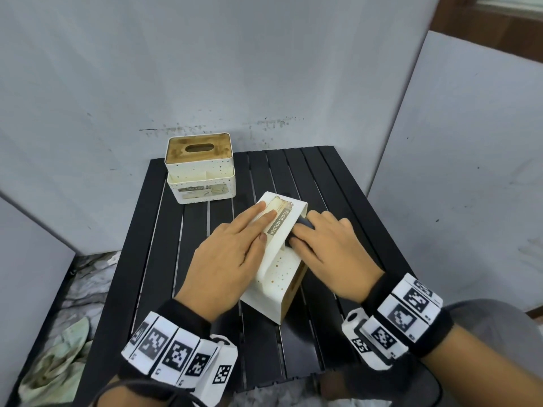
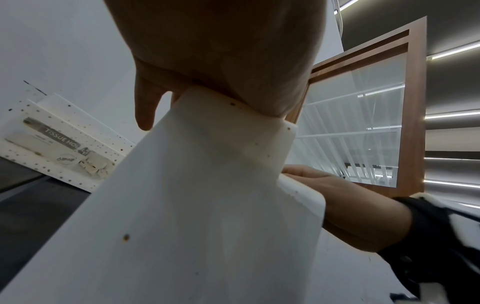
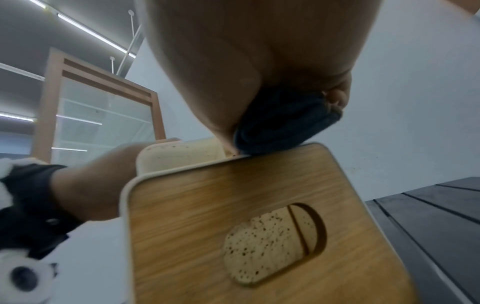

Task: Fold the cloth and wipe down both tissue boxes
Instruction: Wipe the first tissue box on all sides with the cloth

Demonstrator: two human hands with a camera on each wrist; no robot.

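Observation:
A white speckled tissue box (image 1: 282, 268) lies tipped on its side in the middle of the black slatted table (image 1: 164, 259), its wooden lid (image 3: 259, 185) turned to the right. My left hand (image 1: 261, 221) rests flat on its upper face with straight fingers, steadying it. My right hand (image 1: 296, 233) holds a folded dark cloth (image 1: 302, 223) against the box's upper right edge. In the right wrist view the cloth (image 3: 285, 123) is bunched under my fingers at the lid's rim. A second tissue box (image 1: 199, 168) stands upright at the back left, apart from both hands.
Grey panels close in the table at the back and on both sides. A crumpled pale cloth (image 1: 55, 356) lies on the floor left of the table. The table's right half and near edge are bare slats.

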